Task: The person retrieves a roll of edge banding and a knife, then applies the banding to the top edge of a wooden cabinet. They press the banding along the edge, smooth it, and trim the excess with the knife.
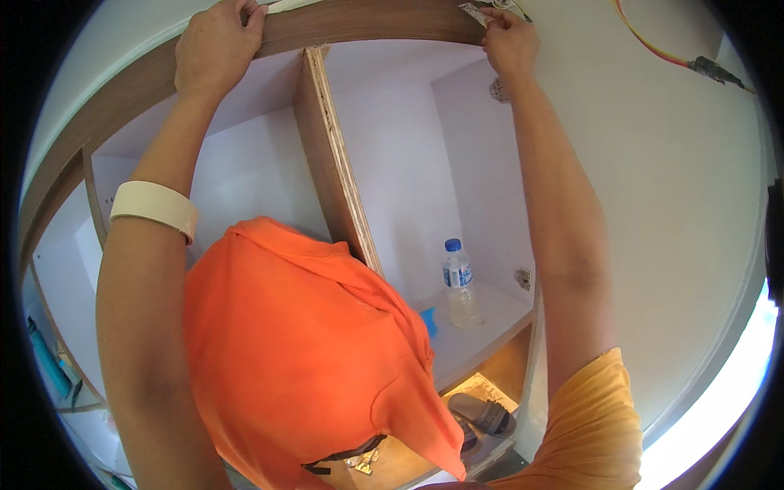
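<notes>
My left hand (219,47) is raised to the brown wooden top edge (367,22) of a cabinet. Its fingers are pinched at the end of a pale strip of masking tape (290,4), which runs out of the picture. A cream roll of masking tape (155,208) is worn around my left forearm like a bracelet. At the right end of the same edge, my right hand (512,45) is closed on a small, thin, whitish flat piece (473,14), its fingertips close to the wall. What the piece is exactly is too small to tell.
An orange shirt (302,343) hangs over the cabinet's front by the upright divider (336,155). A water bottle (459,282) stands on the right shelf, sandals (486,415) lie below. Cables (665,53) hang from the wall at upper right.
</notes>
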Demonstrator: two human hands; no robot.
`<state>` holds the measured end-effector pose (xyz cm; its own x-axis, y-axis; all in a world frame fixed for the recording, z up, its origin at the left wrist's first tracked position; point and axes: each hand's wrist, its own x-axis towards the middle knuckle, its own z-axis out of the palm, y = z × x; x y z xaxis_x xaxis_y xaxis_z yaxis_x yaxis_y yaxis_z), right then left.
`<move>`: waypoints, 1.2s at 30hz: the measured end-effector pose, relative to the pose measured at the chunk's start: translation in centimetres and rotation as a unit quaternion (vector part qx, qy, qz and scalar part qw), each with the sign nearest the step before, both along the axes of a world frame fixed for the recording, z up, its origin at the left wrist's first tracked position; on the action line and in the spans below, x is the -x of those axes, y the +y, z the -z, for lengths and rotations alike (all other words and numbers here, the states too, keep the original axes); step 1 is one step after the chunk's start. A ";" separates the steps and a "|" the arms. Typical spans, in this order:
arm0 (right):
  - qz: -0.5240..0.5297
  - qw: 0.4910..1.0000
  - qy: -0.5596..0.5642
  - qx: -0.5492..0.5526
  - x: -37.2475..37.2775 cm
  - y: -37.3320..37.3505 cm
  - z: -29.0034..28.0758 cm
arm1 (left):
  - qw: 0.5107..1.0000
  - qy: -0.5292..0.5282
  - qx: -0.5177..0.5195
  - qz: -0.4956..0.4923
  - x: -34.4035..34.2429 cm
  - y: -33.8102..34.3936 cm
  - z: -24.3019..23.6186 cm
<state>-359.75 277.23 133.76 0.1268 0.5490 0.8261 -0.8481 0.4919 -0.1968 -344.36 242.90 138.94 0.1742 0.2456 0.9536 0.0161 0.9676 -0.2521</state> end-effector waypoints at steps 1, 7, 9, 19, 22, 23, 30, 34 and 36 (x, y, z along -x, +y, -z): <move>0.034 0.999 -0.006 -0.035 -0.6 -0.2 -0.1 | 1.000 0.006 0.009 -0.004 -0.3 -0.4 0.2; 0.183 0.971 0.063 -0.142 -6.6 -0.2 -2.9 | 0.998 0.061 0.017 0.028 -1.5 0.7 2.2; 0.210 0.968 -0.006 -0.134 -12.3 0.6 -3.0 | 0.996 0.064 0.018 0.060 -2.1 2.1 2.0; 0.404 0.878 -0.137 -0.216 -8.6 3.9 -9.2 | 0.987 0.122 0.060 0.081 -0.6 0.3 2.3; 0.409 0.879 -0.181 -0.164 -8.3 2.0 -9.9 | 0.992 0.095 0.041 0.067 -0.8 -0.2 1.7; 0.438 0.868 -0.159 -0.169 -7.7 2.0 -10.2 | 0.993 0.093 0.040 0.068 -1.1 -0.4 1.9; 0.521 0.828 -0.082 -0.192 -5.1 3.5 -11.1 | 0.993 0.094 0.034 0.067 -1.4 -0.3 2.1; 0.522 0.821 -0.063 -0.223 -4.5 3.8 -10.8 | 0.994 0.072 0.027 0.075 -1.7 0.3 2.5; 0.499 0.833 -0.049 -0.235 -4.8 3.2 -10.4 | 0.994 0.079 0.035 0.072 -1.6 0.1 2.5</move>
<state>-354.98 280.39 144.15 0.2452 -0.1749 0.9536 0.0375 0.9846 0.1709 -342.72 243.01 136.49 0.3580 0.2713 0.8934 0.1078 0.9384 -0.3282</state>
